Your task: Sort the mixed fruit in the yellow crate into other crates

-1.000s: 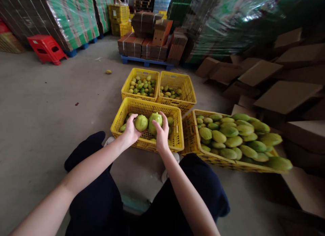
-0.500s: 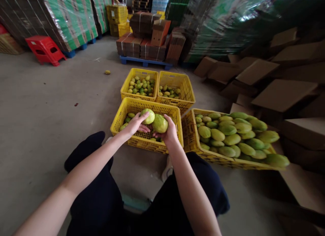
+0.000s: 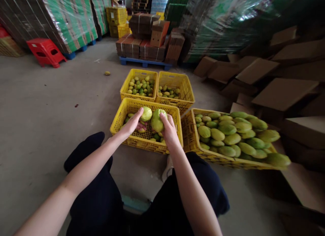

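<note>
My left hand (image 3: 133,122) grips a pale green mango (image 3: 146,114) over the near yellow crate (image 3: 147,102). Wrapped round a larger yellow-green mango (image 3: 156,121), my right hand (image 3: 170,128) holds it a little to the right of the first one. A narrow gap separates the two fruits. Below them, several more mangoes (image 3: 156,137) lie on the crate's bottom, partly hidden by my hands. Something pinkish (image 3: 141,127) shows under the left hand; I cannot make out what it is.
A crate heaped with long mangoes (image 3: 232,139) stands at the right. Two yellow crates (image 3: 175,77) with smaller fruit sit just beyond the near one. Flat cardboard boxes (image 3: 284,94) pile up at the right. A red stool (image 3: 47,52) and a loose fruit (image 3: 107,73) are on the floor.
The two held mangoes have moved apart slightly. My left hand has shifted a little left and up, and the right mango has turned more upright in my fingers.
</note>
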`<state>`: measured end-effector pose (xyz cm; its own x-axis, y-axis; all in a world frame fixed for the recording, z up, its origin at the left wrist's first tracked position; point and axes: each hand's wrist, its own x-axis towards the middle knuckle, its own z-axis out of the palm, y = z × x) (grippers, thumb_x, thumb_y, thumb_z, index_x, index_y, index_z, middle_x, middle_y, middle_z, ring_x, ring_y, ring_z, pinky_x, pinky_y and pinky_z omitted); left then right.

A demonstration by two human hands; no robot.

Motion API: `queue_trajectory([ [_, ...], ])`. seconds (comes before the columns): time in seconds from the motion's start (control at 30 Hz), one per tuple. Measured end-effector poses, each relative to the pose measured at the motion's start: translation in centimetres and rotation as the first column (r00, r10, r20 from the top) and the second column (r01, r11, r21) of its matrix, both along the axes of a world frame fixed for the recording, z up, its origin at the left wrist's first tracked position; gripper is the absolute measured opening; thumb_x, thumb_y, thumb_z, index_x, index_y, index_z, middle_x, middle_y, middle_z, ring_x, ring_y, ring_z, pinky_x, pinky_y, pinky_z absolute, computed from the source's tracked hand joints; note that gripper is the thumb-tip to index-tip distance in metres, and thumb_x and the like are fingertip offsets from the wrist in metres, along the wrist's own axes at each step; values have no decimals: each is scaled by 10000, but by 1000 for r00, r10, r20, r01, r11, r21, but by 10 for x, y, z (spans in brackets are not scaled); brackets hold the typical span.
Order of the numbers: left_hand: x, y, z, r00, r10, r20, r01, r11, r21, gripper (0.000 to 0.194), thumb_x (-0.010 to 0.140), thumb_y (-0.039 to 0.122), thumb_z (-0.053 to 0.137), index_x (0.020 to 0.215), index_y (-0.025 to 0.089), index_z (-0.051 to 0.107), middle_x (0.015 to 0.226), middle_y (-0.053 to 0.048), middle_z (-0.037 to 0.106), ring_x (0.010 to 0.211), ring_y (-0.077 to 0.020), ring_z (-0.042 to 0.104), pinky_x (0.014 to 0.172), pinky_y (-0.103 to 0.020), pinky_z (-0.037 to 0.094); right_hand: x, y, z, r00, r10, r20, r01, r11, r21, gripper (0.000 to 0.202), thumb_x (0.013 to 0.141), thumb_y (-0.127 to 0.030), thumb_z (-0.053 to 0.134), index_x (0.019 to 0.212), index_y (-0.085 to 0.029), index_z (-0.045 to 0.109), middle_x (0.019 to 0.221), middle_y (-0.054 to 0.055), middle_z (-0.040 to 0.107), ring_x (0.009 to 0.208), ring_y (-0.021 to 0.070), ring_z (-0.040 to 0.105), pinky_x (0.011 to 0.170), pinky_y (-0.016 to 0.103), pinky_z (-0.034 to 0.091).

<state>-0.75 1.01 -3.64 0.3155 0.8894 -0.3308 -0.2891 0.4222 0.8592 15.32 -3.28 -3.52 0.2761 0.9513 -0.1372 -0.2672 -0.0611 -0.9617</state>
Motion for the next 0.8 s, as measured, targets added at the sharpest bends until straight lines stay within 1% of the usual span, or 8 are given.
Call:
queue_trajectory([
  [0.1,1,-4,13,993,117,-12,-113,979,172,255,760,378,843,915,224,712,803,-24,740,656,-150,693,597,-211,504,2,-3,4,963,-118,241,71,978,198,616,638,-495,886,1146,-270,619,1093,37,733,957,243,705,830,399,613],
  [0.17,-1,-8,21,986,168,-3,-158,929,334,387,638,237,916,964,245,709,939,-18,735,805,-158,695,708,-215,517,6,-5,9,897,-185,403,48,944,328,646,628,-434,900,1190,-266,628,1188,75,712,1046,284,687,915,472,590],
  [0.27,-4,-13,29,973,224,-58,-160,832,531,613,483,81,942,1026,250,712,1063,-27,699,945,-184,662,791,-230,495,13,-8,16,753,-302,585,-18,878,478,582,693,-376,860,1224,-274,644,1258,94,677,1185,323,630,1014,540,545],
  [0.4,-5,-17,27,958,277,-72,-173,762,624,644,472,12,902,1033,249,691,1164,-33,664,1049,-206,625,831,-241,470,15,-9,17,600,-450,661,-50,804,593,527,765,-340,800,1253,-296,607,1231,89,632,1172,315,620,1025,562,543],
  [0.53,-3,-14,17,963,263,-61,-146,698,701,609,540,23,848,1050,250,606,1202,-33,632,1134,-222,611,936,-296,472,11,-8,11,506,-535,677,-101,743,662,521,810,-288,760,1289,-303,554,1237,94,600,1158,314,625,1033,590,533],
  [0.6,-3,-9,10,964,246,-106,-68,607,792,582,587,36,789,1071,249,543,1214,-46,622,1150,-232,613,961,-349,479,10,-7,8,484,-551,680,-147,714,684,548,819,-228,734,1318,-309,524,1259,98,600,1176,319,628,1030,597,535],
  [0.7,-5,-2,1,957,257,-138,17,422,907,592,636,30,691,1126,265,457,1235,-51,596,1144,-223,622,945,-376,499,9,-7,7,474,-559,680,-210,678,704,596,818,-140,691,1353,-313,492,1296,108,610,1215,323,628,1031,592,541],
  [0.8,-7,1,-2,953,274,-130,31,338,941,608,640,3,623,1149,273,429,1239,-51,589,1153,-221,626,968,-391,509,9,-7,8,470,-549,692,-247,670,700,625,811,-118,681,1366,-322,478,1308,109,620,1230,332,630,1027,600,545],
])
